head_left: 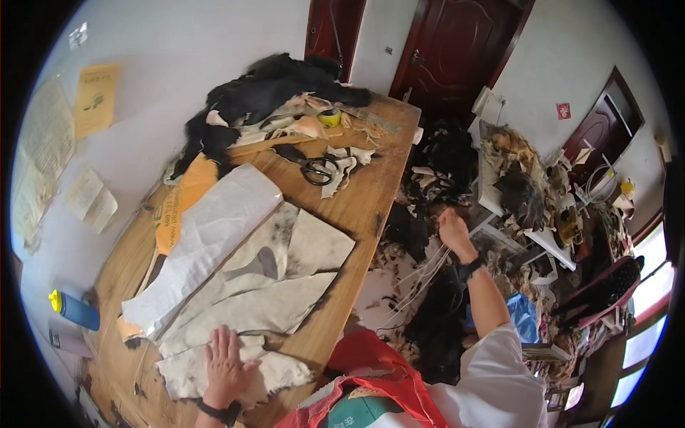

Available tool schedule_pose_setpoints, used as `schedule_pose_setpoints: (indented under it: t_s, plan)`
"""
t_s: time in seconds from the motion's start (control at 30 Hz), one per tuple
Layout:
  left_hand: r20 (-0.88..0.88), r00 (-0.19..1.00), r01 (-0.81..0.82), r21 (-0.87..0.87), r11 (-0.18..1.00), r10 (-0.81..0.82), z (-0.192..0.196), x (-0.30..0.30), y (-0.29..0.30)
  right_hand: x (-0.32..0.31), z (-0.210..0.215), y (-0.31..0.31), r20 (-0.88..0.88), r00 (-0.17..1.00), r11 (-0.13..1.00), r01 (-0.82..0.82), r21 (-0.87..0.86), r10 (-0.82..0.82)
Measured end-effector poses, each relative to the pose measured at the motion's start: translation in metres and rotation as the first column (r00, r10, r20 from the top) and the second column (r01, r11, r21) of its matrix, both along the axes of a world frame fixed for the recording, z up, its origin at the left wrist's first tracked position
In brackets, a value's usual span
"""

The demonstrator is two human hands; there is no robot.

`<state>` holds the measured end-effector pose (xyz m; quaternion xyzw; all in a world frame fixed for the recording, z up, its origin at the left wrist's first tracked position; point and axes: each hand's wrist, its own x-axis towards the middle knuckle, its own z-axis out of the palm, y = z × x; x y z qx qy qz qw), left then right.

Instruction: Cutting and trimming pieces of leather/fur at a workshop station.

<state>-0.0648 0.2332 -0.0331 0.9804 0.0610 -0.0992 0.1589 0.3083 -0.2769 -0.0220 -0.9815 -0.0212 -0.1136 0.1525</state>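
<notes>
Right grip [452, 231] partly hidden, hold unclear; left forearm [207, 423] cut off.

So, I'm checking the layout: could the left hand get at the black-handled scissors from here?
Probably, with a stretch: the scissors lie uncovered farther up the table, and just flat, pale hide pieces lie between them and the left hand.

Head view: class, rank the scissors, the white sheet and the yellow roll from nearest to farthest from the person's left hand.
From the left hand, spread flat on pale hide:
1. White sheet: just beyond the hand, left side of the table.
2. Scissors: farther up the table, toward its right edge.
3. Yellow roll: beyond the scissors, near the far end.
</notes>
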Motion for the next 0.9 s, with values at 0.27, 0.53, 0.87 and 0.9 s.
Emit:
schedule_pose_setpoints:
  t_s: [0.27,0.53,0.87,0.9]
  plan:
    - [-0.124,0.968,-0.217,0.013,0.976,0.217,0.017,0.014,-0.026,0.210,0.002,-0.059,0.112,0.991,0.992,-0.062,-0.110,0.074]
    - [-0.307,0.788,-0.498,0.193,0.846,0.534,-0.039,0.017,-0.089,0.419,-0.037,-0.070,0.002,0.999,0.998,0.034,0.062,-0.034]
    - [0.006,0.698,-0.689,0.276,0.670,0.716,-0.033,0.042,-0.132,0.518,-0.108,-0.056,0.051,0.989,0.990,-0.139,0.016,0.138]
    - [0.077,0.657,-0.749,0.177,0.638,0.750,-0.038,0.059,-0.133,0.538,-0.118,-0.083,0.095,0.969,0.973,-0.224,-0.058,0.229]
